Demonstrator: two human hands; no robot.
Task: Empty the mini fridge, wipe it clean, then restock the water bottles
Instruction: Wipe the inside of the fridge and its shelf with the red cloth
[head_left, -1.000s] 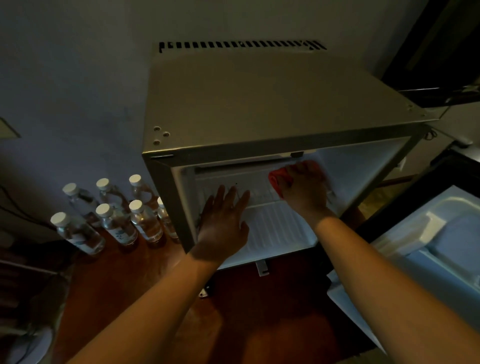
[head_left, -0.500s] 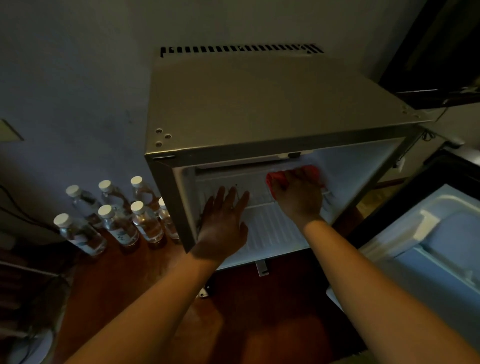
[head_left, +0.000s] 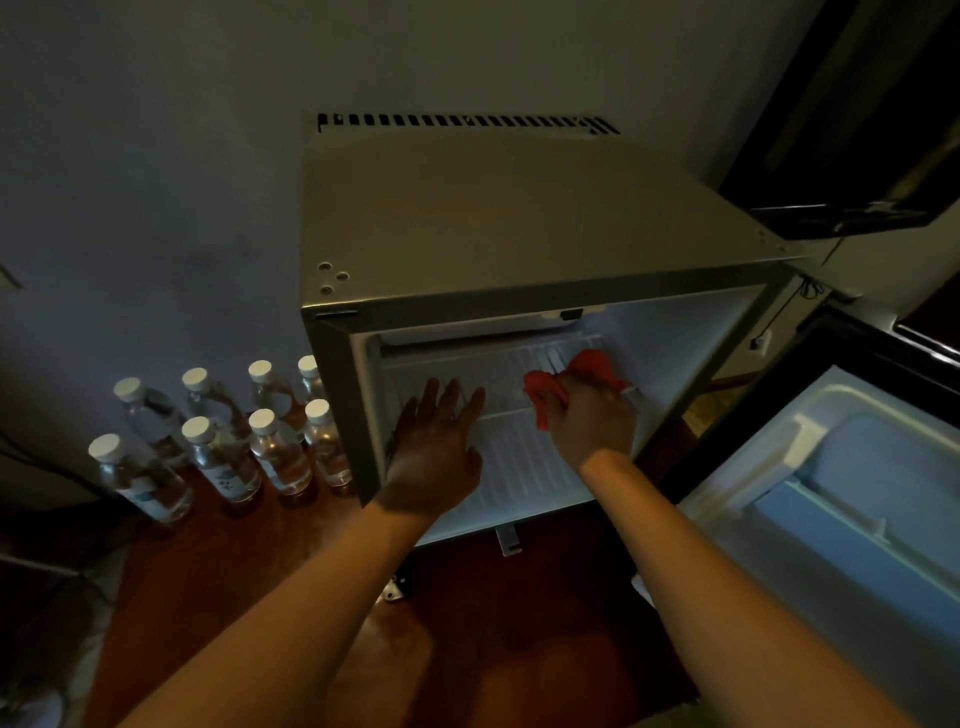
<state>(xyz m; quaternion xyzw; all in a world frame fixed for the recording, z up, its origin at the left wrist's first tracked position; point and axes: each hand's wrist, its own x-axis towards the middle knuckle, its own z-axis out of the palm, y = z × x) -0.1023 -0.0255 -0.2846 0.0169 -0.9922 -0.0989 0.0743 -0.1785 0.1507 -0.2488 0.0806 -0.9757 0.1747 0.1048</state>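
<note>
The silver mini fridge (head_left: 509, 218) stands open in front of me, its white ribbed shelf (head_left: 511, 457) bare. My right hand (head_left: 589, 421) grips a red cloth (head_left: 540, 389) and presses it on the shelf at the right, deep inside. My left hand (head_left: 436, 452) rests flat with straight fingers on the shelf's left part. Several water bottles (head_left: 223, 441) with white caps stand on the floor left of the fridge.
The fridge door (head_left: 841, 493) hangs open at the right, its white inner shelves facing me. A dark cabinet (head_left: 852, 130) sits above right. The floor is reddish wood (head_left: 467, 623). A grey wall (head_left: 130, 182) rises behind the bottles.
My right hand slid the red cloth left across the shelf and then back a little to the right. My left hand stayed flat in the same place.
</note>
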